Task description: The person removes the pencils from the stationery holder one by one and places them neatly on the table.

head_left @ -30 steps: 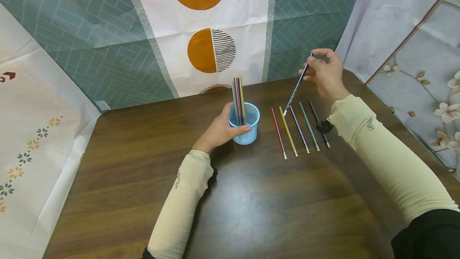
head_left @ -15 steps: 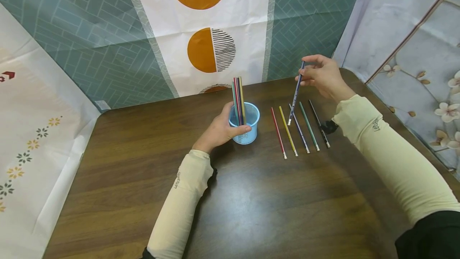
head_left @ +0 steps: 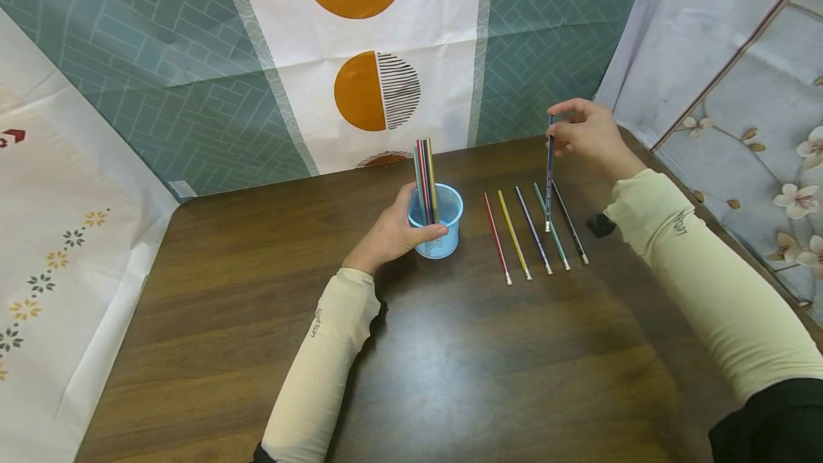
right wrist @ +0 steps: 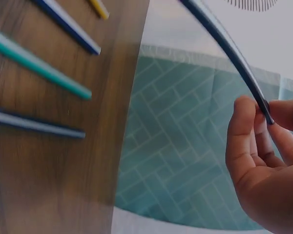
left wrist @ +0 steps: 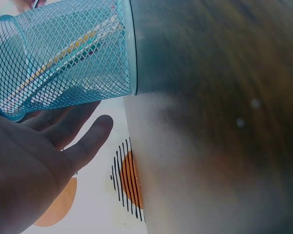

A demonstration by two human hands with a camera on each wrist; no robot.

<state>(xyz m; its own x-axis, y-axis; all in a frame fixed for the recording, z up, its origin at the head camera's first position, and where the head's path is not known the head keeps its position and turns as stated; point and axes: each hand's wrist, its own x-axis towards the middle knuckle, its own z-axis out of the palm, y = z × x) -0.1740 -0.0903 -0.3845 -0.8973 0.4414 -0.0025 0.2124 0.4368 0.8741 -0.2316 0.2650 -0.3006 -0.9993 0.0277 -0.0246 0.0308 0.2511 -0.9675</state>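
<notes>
Dark blue pencil (head_left: 549, 173), held nearly upright by its top end above the row of pencils (head_left: 534, 231); blue mesh cup (head_left: 437, 223), upright on the counter, containing several coloured pencils (head_left: 424, 177).

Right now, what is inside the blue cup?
The blue cup holds a bunch of pencils standing up, with red, green and yellow ones showing. The left hand grips the cup's side and covers part of it. The bottom of the cup cannot be seen.

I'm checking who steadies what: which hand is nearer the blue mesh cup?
Left. The left hand wraps its fingers around the blue mesh cup, touching it. The right hand is off to the cup's right, pinching a dark pencil above the row of pencils.
</notes>
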